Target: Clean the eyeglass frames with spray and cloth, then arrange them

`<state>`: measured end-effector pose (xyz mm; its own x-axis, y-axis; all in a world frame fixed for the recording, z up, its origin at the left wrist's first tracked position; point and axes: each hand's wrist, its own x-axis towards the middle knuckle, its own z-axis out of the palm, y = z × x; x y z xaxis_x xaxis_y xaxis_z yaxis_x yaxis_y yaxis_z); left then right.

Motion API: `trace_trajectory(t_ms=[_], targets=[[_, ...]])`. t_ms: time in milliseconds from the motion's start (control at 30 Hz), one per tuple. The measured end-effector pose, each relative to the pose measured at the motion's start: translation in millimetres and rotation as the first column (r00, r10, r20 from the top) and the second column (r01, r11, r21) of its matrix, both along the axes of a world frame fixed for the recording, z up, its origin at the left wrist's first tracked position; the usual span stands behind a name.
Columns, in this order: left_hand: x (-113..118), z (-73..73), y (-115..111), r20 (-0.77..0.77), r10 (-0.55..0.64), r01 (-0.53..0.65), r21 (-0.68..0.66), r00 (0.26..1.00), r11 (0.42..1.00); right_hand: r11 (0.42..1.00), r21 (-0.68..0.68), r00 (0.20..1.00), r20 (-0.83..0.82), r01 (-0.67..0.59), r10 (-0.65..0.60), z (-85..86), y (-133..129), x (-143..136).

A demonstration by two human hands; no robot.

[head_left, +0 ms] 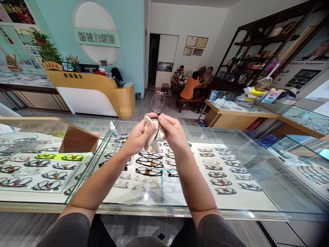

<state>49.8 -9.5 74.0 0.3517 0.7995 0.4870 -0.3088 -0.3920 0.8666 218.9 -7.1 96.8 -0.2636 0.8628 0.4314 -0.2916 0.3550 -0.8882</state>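
A pair of eyeglasses (157, 103) is held up on end above the counter, with one lens showing at the top. The lower part is hidden behind a pale cloth (155, 145) and my fingers. My left hand (139, 136) is closed on the cloth, pressing it around the lower part of the eyeglasses with the thumb in front. At the right of the frame, my right hand (175, 131) pinches the eyeglasses between thumb and fingers, close against the cloth. Below both hands, several dark-framed eyeglasses (149, 171) lie in rows inside the glass display case (185, 207).
A small white spray bottle (113, 129) stands on the glass top left of my hands. Farther left is a wood-backed mirror (80, 139). Beyond the counter are a cashier desk (125, 103), more display cases (226, 115), and several people seated around a table.
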Motion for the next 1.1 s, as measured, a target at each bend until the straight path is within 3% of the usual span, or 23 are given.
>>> trace_trajectory(t_ms=[333, 567, 800, 1000, 1100], targets=[[1, -1.6, 2, 0.028, 0.072, -0.073, 0.011, 0.997, 0.997, 1.0, 0.028, 1.0, 0.004, 0.012, -0.012, 1.4, -1, 0], [5, 0.6, 0, 0.079, 0.202, -0.204, 0.02, 0.976, 0.979, 0.966, 0.257, 0.995, 0.098, 0.004, -0.03, 6.1, -4, -2], [8, 2.4, -7, 0.093, 0.369, -0.374, 0.046, 0.925, 0.926, 0.948, 0.318, 0.983, 0.166, 0.016, -0.073, 8.5, -10, -3], [-1, 7.5, -1, -0.005, 0.264, -0.264, -0.017, 0.964, 0.964, 0.944, 0.317, 0.989, 0.077, 0.095, -0.125, 4.8, -5, -1], [-8, 8.1, 4, -0.018, 0.282, -0.283, -0.064, 0.959, 0.957, 0.944, 0.308, 0.992, 0.019, 0.115, -0.128, 2.2, 0, 7]])
